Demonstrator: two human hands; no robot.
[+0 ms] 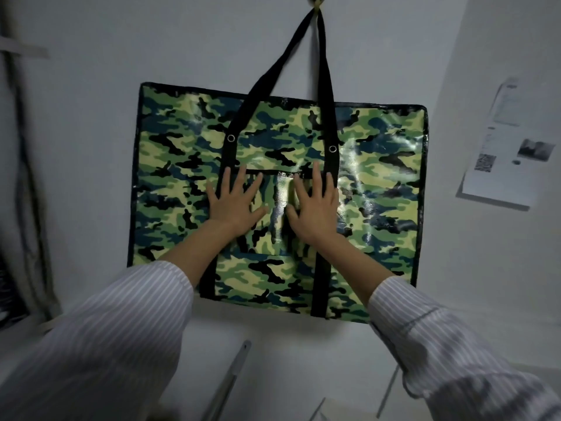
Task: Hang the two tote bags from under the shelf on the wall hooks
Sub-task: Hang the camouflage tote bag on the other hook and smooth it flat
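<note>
Two hands lie flat on a camouflage tote bag (pixel 379 189) that hangs against a pale wall (pixel 91 86). The left hand (pixel 235 202) and the right hand (pixel 315 205) rest side by side on the bag's front pocket (pixel 274 214), near each other but not touching. Both have their fingers spread and pressed open against the glossy fabric, gripping nothing. The left fingers (pixel 239 180) lie over the left strap; the right fingers (pixel 317 174) reach the pocket's top edge, just beside the right strap.

The bag's black handle (pixel 321 56) rises in a narrow loop to a hook (pixel 315 1) at the very top of the view, and the bag hangs from it slightly tilted, its left top corner higher than its right. Black straps run down the front, each with a metal eyelet (pixel 231 138). Black trim edges the bag.

Both arms wear striped sleeves (pixel 106 344) pushed back from the wrists. On the side wall to the right hangs a printed sheet (pixel 501 153); its text is too blurred to read. Only one bag is in view.
</note>
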